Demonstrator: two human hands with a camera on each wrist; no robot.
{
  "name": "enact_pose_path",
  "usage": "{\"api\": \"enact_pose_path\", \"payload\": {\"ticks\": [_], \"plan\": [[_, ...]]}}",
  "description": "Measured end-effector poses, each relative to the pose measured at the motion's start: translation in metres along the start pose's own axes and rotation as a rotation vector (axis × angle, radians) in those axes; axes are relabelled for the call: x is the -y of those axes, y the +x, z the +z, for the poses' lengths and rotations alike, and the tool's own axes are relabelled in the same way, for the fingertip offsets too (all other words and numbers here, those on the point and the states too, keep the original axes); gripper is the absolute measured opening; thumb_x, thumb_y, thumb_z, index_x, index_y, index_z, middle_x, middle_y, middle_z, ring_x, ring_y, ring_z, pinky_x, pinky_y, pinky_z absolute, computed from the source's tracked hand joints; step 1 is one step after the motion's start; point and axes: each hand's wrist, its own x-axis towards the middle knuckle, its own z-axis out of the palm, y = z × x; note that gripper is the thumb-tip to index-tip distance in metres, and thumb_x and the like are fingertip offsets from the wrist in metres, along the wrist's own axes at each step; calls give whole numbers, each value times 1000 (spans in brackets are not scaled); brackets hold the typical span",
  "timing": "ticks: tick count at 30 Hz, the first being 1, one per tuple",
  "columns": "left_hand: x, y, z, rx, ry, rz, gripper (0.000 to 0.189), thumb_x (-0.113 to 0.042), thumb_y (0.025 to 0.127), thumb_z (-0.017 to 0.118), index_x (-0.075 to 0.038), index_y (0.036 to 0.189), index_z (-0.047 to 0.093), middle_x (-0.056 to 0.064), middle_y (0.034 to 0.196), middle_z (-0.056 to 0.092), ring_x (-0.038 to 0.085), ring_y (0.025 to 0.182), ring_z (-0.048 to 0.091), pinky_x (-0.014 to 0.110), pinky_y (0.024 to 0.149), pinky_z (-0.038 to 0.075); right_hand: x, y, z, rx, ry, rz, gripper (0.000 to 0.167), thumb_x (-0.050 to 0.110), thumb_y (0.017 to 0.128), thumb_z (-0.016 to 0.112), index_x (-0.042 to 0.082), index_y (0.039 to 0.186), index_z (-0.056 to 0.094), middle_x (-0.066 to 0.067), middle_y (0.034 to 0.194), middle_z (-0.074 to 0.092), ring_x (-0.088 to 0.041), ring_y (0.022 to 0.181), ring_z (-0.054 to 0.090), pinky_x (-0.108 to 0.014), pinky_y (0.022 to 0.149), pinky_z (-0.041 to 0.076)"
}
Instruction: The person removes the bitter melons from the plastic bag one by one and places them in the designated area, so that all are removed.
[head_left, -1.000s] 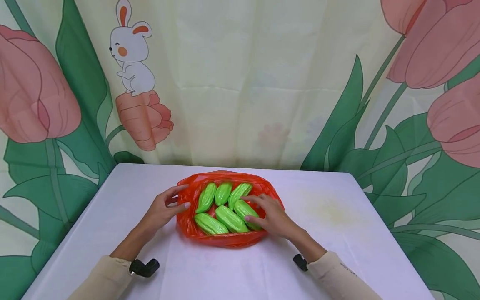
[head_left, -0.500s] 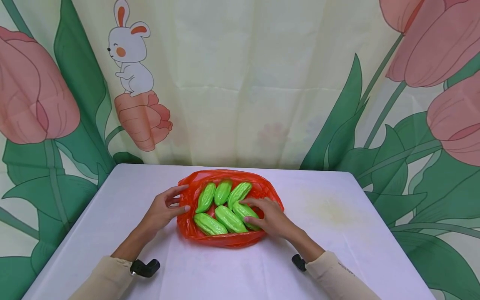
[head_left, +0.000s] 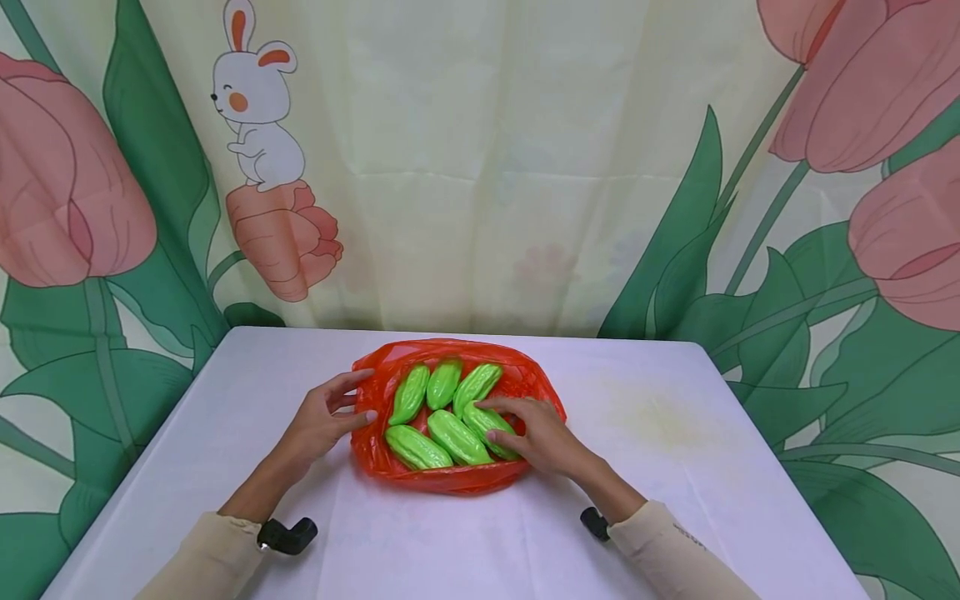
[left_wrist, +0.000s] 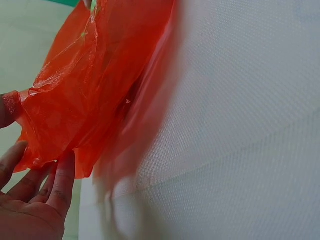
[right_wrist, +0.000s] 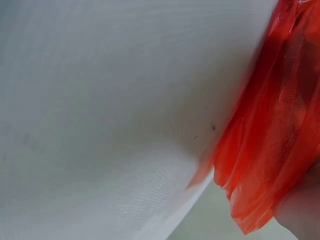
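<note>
An opened red plastic bag [head_left: 450, 482] sits near the middle of the table. Inside lie several glossy, ridged, light green bitter melons [head_left: 459, 437], in two rough rows. My left hand [head_left: 321, 414] holds the bag's left side, thumb low and index finger up at the rim. In the left wrist view its other fingers [left_wrist: 61, 187] lie against the outside of the red plastic. Over the bag's right rim reaches my right hand [head_left: 542, 433], thumb and index finger on the rightmost bitter melon [head_left: 483, 423]. The right wrist view shows mostly bag and cloth, with that melon hidden.
A white cloth covers the table [head_left: 660, 500], with a faint yellowish stain at the right. Behind its back edge hangs a curtain [head_left: 480, 250] printed with tulips and a rabbit. Black wrist cameras [head_left: 287, 536] show at both sleeves.
My right thumb and index finger have settled slightly lower on the rightmost bitter melon. The left hand stays at the bag's left side. The whole head view has shifted slightly.
</note>
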Motion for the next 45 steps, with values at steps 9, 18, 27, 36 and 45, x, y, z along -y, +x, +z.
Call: {"api": "enact_pose_path", "payload": {"ticks": [9, 18, 27, 36, 45], "plan": [[1, 0, -1, -1, 10, -4, 73, -20, 95, 81, -22, 160, 47, 17, 165, 44, 42, 145, 50, 43, 100, 62, 4, 2, -4, -30, 22, 12, 46, 29, 99, 77, 32, 144, 67, 7, 142, 70, -22, 134, 65, -55, 111, 39], [-1, -1, 0, 1, 8, -3, 73, -19, 95, 81, -22, 160, 47, 17, 165, 44, 43, 145, 50, 43, 100, 62, 7, 2, -8, -63, 54, 13, 48, 29, 99, 77, 30, 145, 66, 10, 138, 71, -18, 125, 65, -54, 110, 42], [-2, -2, -1, 4, 6, -3, 74, -17, 95, 81, -22, 160, 47, 17, 166, 43, 43, 145, 50, 43, 100, 62, 9, 4, -12, -107, 43, -5, 47, 28, 99, 77, 29, 144, 67, 10, 129, 73, -10, 100, 63, -45, 93, 54], [-2, -3, -2, 4, 3, -4, 75, -17, 95, 81, -22, 161, 46, 17, 166, 43, 43, 145, 49, 43, 100, 62, 13, 4, -21, -139, 12, 16, 48, 29, 97, 79, 30, 143, 67, 5, 135, 72, -9, 101, 68, -44, 97, 38], [-1, -4, -3, 9, -9, 15, 74, -17, 95, 80, -21, 161, 46, 17, 166, 43, 42, 144, 51, 42, 99, 62, 13, 3, -33, -166, 55, -11, 48, 25, 97, 79, 26, 143, 67, 3, 126, 77, -15, 98, 68, -40, 86, 57]]}}
